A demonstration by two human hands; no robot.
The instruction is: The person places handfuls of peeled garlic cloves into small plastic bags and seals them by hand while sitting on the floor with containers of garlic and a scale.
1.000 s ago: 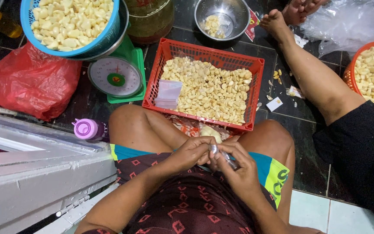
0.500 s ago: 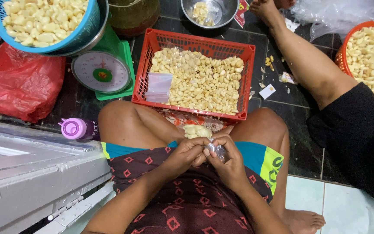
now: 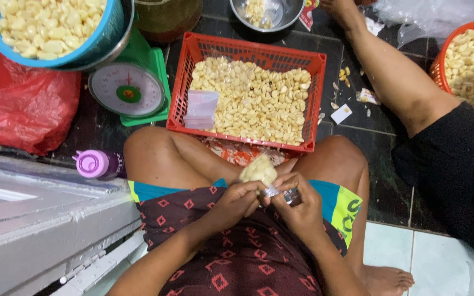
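My left hand [image 3: 237, 201] and right hand [image 3: 297, 204] have drawn closer over my lap, twisting the neck of a small clear bag of peeled garlic [image 3: 259, 170], which now stands raised and plainly visible just above my fingers.

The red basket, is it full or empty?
Nearly full. The red basket holds a thick layer of pale peeled cloves covering its whole floor, just below the rim.

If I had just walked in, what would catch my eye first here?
Probably the red basket of pale peeled cloves on the dark floor, just beyond the seated person's knees. Nearer, the left hand and right hand meet over the lap around a small clear bag of cloves.
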